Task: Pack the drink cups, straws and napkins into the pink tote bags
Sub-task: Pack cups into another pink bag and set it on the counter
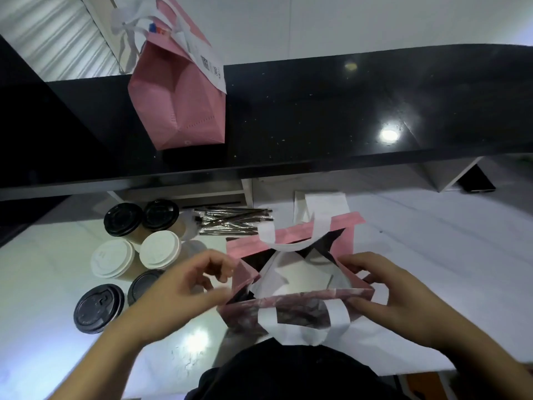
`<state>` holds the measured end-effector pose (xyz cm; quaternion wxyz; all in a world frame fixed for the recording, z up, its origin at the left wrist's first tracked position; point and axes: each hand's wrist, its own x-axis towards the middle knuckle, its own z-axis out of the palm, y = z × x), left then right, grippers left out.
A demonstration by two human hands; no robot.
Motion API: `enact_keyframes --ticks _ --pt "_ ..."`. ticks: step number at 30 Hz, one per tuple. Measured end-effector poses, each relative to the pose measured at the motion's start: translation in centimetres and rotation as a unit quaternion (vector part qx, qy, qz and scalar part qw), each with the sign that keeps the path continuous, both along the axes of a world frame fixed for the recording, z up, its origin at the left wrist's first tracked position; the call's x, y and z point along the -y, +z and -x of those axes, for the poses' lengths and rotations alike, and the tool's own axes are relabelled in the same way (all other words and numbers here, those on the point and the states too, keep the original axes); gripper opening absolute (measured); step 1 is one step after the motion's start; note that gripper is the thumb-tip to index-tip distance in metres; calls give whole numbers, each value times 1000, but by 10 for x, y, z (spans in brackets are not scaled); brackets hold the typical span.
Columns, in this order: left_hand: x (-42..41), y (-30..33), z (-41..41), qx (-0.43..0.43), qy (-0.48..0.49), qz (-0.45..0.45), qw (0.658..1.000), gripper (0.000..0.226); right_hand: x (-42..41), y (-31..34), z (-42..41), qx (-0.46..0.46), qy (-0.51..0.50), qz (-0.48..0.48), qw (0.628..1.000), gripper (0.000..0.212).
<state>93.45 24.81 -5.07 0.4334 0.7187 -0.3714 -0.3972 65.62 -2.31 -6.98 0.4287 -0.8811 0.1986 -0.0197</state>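
Note:
A pink tote bag [291,235] with white handles stands open on the white counter in front of me. My left hand [184,290] pinches its left rim and my right hand [386,287] grips its right rim, spreading the mouth. A white insert or napkin [300,275] shows inside. Left of the bag stand several lidded drink cups, some with black lids [122,219] and some with white lids [160,249]. Wrapped straws [233,222] lie in a pile behind the bag. A second pink tote bag [178,102] stands on the black upper ledge.
The black glossy ledge [346,111] runs across the back above the white counter [432,255]. More white paper [323,203] lies behind the open bag. A dark device [476,180] sits at the far right under the ledge.

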Motion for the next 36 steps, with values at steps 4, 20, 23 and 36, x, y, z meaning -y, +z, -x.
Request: enact_keyframes --ticks 4,20,23,36 --pt "-8 -5 14 40 -36 -57 997 56 0 -6 -7 24 -12 -2 1000 51" --pt "19 -35 26 -181 175 47 967 37 -5 -21 -23 86 -208 -234 946 44" --pt "21 -40 17 -89 179 33 979 65 4 -17 -28 48 -185 -186 964 81" --pt "22 -50 7 200 86 11 976 30 2 -34 -25 112 -63 226 966 50"
